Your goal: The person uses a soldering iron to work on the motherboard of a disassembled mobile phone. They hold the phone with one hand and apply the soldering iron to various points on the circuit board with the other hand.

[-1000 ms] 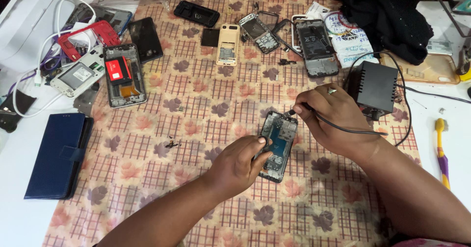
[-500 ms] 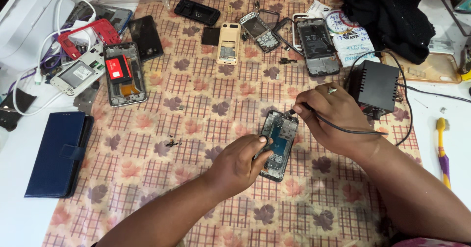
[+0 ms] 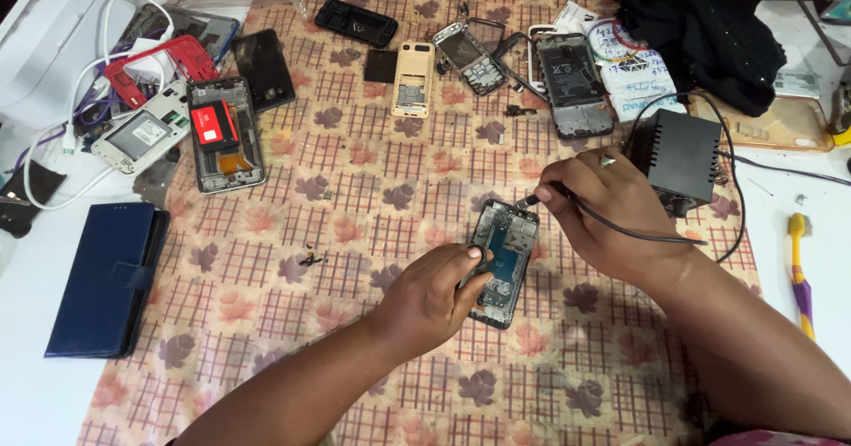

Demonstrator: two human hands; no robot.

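Observation:
An opened phone [image 3: 509,249] with its back off lies on the patterned cloth [image 3: 355,224], circuit board showing. My left hand [image 3: 436,295] grips its lower left side, thumb pressed on the edge. My right hand [image 3: 600,214] pinches a thin black corded tool [image 3: 534,199], its tip at the phone's top right corner. The cord runs from my right hand back to a black power box [image 3: 683,155].
Several dismantled phones and covers lie along the cloth's far edge, among them a beige keypad phone [image 3: 413,89] and an open frame with a red battery [image 3: 222,134]. A blue wallet case [image 3: 108,277] sits left, white cables [image 3: 71,118] beyond it, a toothbrush [image 3: 800,269] right.

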